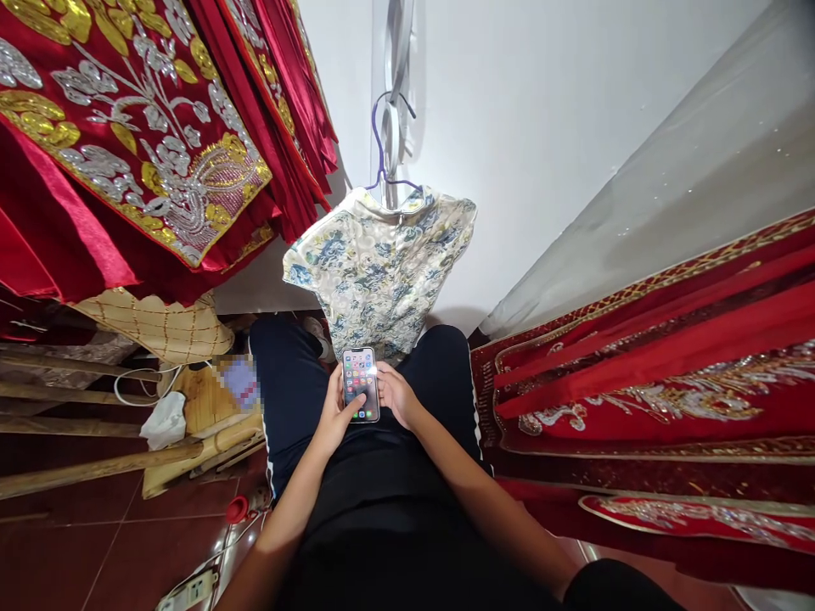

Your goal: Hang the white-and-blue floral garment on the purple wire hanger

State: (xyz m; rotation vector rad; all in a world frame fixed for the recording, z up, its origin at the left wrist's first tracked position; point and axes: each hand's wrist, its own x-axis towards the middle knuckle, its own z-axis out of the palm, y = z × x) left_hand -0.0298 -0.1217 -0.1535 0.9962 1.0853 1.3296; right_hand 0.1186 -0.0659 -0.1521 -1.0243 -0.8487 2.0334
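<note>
A lit smartphone [361, 386] showing rows of app icons is held upright over my lap. My left hand [337, 406] is wrapped round its left side, with the thumb lying on the lower part of the screen. At the phone's right edge is my right hand [393, 392], its fingers curled against the side. Just beyond the phone, a short-sleeved floral top [379, 263] in cream and blue hangs on a purple hanger [378, 148]. The hanger's hook is caught on a ring of a grey-white chain [390, 127] in front of the white wall.
Red garments [171, 144] with gold and silver embroidery hang at the upper left. More red embroidered cloth [643, 399] fills the right side. Left of my knees are bamboo poles [95, 471], a white tissue [164, 420] and a cable. A power strip [191, 591] lies at the lower left.
</note>
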